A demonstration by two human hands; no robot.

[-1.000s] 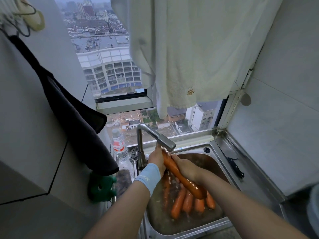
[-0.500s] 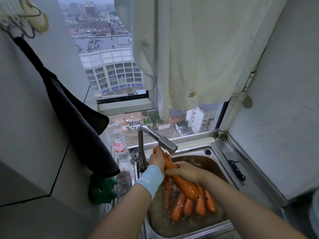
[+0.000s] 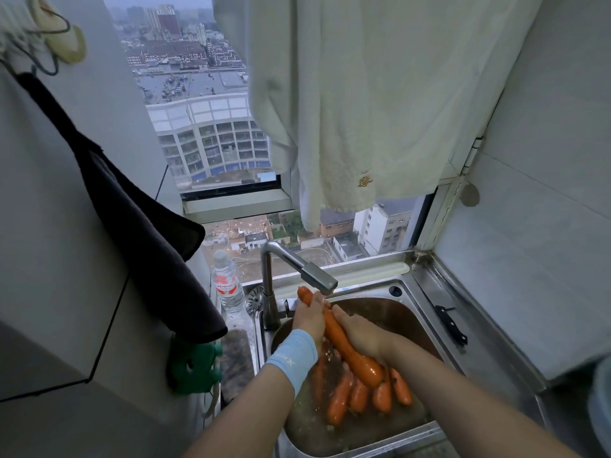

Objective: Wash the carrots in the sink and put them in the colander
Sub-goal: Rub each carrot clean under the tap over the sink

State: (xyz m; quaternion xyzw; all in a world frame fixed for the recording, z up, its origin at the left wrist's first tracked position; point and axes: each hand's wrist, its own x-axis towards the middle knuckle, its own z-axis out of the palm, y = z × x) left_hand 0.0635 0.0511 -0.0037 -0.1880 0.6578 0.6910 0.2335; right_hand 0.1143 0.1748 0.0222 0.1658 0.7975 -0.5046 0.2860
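While my left grip [image 3: 309, 317] and right grip [image 3: 362, 335] clasp it, the carrot [image 3: 337, 337] slants.
Narrow end toward the faucet [image 3: 315, 278], thick end toward me; right grip probably wraps fully.

left hand [image 3: 309, 318]: grips carrot [image 3: 365, 370] top | right hand [image 3: 362, 337]: grips carrot middle | forearms stretched forward

You get dim, grey daylight from the window [image 3: 211, 133] at 12 o'clock; edges bow with wide-angle distortion, corners soft.
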